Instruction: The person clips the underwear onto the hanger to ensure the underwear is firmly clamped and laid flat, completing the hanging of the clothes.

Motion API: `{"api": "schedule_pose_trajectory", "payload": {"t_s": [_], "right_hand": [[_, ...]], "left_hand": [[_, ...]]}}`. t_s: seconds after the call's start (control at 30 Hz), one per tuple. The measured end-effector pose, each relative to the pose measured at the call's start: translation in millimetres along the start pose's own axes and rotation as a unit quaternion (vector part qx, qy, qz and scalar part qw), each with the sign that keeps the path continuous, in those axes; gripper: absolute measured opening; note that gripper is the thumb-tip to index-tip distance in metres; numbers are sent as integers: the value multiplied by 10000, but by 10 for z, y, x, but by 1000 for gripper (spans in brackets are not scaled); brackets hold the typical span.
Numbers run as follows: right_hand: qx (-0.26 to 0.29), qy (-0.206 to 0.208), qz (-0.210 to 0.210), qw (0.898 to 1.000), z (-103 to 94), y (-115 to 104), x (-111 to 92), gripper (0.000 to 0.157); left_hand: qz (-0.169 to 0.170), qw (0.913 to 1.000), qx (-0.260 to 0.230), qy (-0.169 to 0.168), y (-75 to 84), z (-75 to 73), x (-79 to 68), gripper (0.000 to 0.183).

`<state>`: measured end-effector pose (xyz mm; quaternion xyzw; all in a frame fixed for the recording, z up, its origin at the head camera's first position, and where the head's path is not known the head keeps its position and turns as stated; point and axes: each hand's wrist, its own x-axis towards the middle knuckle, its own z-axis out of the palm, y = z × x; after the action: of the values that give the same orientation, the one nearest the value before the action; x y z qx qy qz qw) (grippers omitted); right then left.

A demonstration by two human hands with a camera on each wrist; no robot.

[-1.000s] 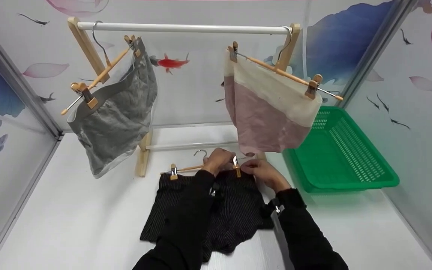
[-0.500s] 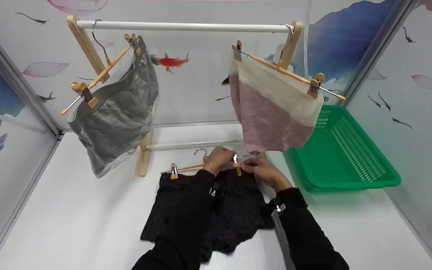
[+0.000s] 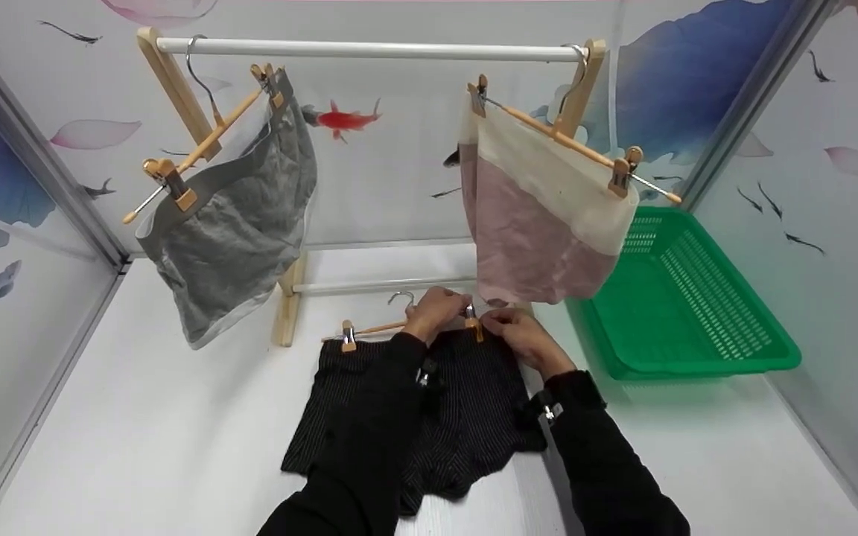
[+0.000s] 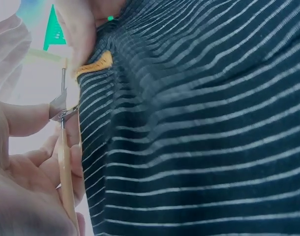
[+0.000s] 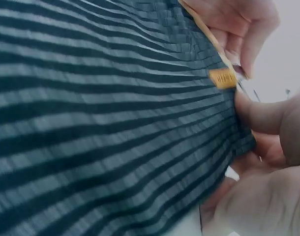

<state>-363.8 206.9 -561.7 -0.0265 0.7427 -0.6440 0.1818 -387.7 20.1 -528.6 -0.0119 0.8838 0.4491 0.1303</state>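
Note:
Black pinstriped shorts (image 3: 474,417) lie flat on the white table, waistband away from me. Along the waistband is a clip hanger (image 3: 384,327) with a metal hook. Its left clip (image 3: 348,336) sits on the waistband. At the right clip (image 3: 474,323), my left hand (image 3: 435,313) pinches the metal levers between thumb and fingers, seen closely in the left wrist view. The orange clip tip (image 5: 223,77) lies over the striped cloth. My right hand (image 3: 526,336) pinches the waistband's right corner, thumb on top and fingers beneath. Whether the clip bites the cloth I cannot tell.
Ahead stands a rack with a white rail (image 3: 369,49). Grey shorts (image 3: 239,223) hang at its left, a pink and cream garment (image 3: 541,223) at its right, low above my hands. A green basket (image 3: 675,305) stands to the right. Printed panels enclose the table.
Both hands stay nearly in place at the right clip, which tilts slightly. The hanging pink garment turns a little. The head view shifts slightly.

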Motion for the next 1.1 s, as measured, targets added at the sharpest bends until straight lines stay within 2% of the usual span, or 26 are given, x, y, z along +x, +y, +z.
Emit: {"api": "schedule_pose_trajectory", "payload": {"t_s": [0.1,0.27,0.5,0.67,0.73,0.8,0.97,1.1], "right_hand": [[59,56,29,10000,6,18,-3,24],[421,-117,286,9986,-39,28,-22,32],[494,-517,255,9971,-62,44,-25,23],[749,-340,201,9964,-59,48,-22,18],[808,-264,153,9963,-44,50,-11,19],[773,-156,109,9968,-24,51,0,21],[604,160,56,9980,3,59,13,24],[380,176,22,9991,1,57,16,28]], "left_hand": [[37,9999,-34,89,-9,16,-3,36],[109,9997,-177,120,-13,11,-1,39],[120,9998,-92,98,-4,-15,2,40],[168,9986,-503,84,-11,-13,-21,38],[216,9984,-524,-6,-29,3,-33,37],[277,9986,-439,-87,-45,16,-40,35],[483,9985,184,-179,-73,45,-27,35],[661,9961,557,-185,-95,73,-22,37]]}}
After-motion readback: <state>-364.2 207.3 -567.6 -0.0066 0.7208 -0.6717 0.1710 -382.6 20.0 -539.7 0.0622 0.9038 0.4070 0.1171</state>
